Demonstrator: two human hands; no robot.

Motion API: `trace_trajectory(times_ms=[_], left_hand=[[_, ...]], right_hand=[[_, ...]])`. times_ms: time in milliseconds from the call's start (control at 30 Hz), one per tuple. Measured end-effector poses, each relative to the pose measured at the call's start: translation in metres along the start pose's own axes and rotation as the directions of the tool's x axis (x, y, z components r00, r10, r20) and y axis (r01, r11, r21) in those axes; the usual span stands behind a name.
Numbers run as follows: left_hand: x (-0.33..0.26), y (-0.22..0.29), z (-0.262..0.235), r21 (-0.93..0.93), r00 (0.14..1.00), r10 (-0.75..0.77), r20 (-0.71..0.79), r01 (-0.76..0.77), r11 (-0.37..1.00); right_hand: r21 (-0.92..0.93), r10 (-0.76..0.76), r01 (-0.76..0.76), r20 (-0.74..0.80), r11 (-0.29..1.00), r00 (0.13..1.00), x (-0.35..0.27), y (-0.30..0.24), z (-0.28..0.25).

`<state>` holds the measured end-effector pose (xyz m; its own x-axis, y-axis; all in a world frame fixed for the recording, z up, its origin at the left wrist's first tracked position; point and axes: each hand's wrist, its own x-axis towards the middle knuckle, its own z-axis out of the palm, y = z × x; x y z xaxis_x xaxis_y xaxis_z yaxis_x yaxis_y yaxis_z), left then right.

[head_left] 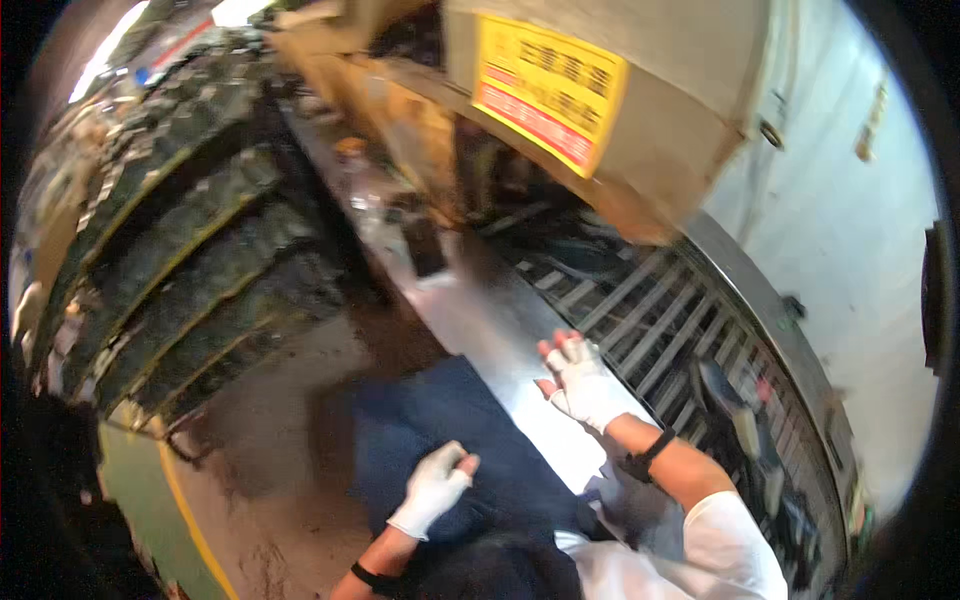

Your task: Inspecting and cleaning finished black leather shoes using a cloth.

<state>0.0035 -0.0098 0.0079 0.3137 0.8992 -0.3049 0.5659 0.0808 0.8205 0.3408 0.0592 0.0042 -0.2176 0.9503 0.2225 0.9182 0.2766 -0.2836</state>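
My right hand, in a white glove with bare fingertips, reaches over the bright metal ledge beside a slatted conveyor. Its fingers are stretched out and nothing shows in them. Lower and to the left, my left hand wears a similar glove. Its fingers are curled in and no object shows in them. It hovers in front of a dark blue cloth, perhaps an apron, that covers my front. On the conveyor's right side lie dark, elongated pieces that look like shoe parts; blur hides their detail.
A beige machine housing with a yellow and red label overhangs the conveyor's far end. At left stands a tiered rack loaded with dark items. A yellow line edges green floor. A pale wall rises at right.
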Motion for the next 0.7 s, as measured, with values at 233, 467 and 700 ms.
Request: trace_trajectory(times_ms=[233,467,700], left_hand=[[0.006,-0.004,0.014,-0.081,0.987,0.074,0.146,-0.063,0.995],[-0.005,-0.02,0.015,-0.074,0.983,0.174,0.052,-0.17,0.983],[-0.001,0.008,0.002,-0.072,0.899,0.435,-0.05,-0.438,0.896]], right_hand=[[-0.112,0.273,-0.339,-0.386,0.934,0.881,0.104,0.109,0.058],[-0.393,0.082,-0.114,-0.097,0.912,0.992,0.056,0.131,0.018],[0.276,-0.008,-0.073,0.282,0.958,0.959,-0.022,-0.001,-0.126]])
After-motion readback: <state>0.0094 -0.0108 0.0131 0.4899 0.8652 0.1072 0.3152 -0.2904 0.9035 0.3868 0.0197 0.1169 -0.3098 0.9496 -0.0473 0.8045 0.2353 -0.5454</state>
